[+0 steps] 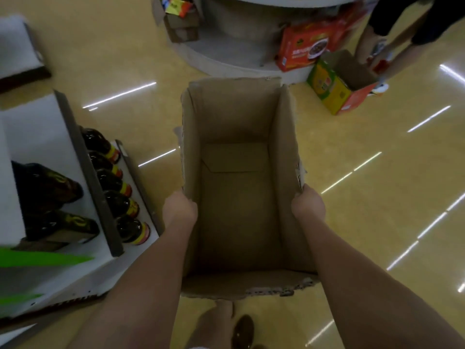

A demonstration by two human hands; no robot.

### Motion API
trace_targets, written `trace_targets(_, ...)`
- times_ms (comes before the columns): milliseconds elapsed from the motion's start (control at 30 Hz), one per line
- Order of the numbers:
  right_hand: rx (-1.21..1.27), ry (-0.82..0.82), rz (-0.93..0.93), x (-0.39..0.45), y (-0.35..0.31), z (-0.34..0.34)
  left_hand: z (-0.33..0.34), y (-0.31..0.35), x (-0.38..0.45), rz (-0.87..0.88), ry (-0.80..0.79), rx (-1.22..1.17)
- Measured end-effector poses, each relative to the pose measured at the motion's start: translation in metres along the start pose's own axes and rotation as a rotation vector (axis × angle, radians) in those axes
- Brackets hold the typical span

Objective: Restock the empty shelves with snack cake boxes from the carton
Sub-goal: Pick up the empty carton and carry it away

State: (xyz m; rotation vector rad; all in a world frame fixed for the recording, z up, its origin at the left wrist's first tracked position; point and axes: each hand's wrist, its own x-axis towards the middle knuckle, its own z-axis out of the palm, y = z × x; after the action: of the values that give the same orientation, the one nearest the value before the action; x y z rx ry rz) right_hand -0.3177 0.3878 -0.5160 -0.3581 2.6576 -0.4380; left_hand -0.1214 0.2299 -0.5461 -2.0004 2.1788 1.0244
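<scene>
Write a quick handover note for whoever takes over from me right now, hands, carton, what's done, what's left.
Left hand grips the left wall of the carton; right hand grips the right wall. The carton is held open side up over the floor.
No snack cake boxes show inside it: only its bare cardboard bottom.
Shelf to the left carries dark bottles, no snack cakes in view.
Done: the carton looks emptied.
Left: probably dispose of this carton; whether the shelves are full cannot be told from here.

I am seeing a matt brown corrugated cardboard carton (239, 187) with rough torn edges, a glossy yellow floor (364, 197) mirroring ceiling lights, shiny dark bottles (118, 197), and smooth matt white shelves (37, 132).
</scene>
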Motion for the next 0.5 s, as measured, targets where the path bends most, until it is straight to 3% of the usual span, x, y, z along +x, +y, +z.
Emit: trace_targets(500, -0.117, -0.123, -0.255, 0.174, -0.196, 0.086, -0.015, 0.01, 0.198, -0.26, 0.184, -0.206)
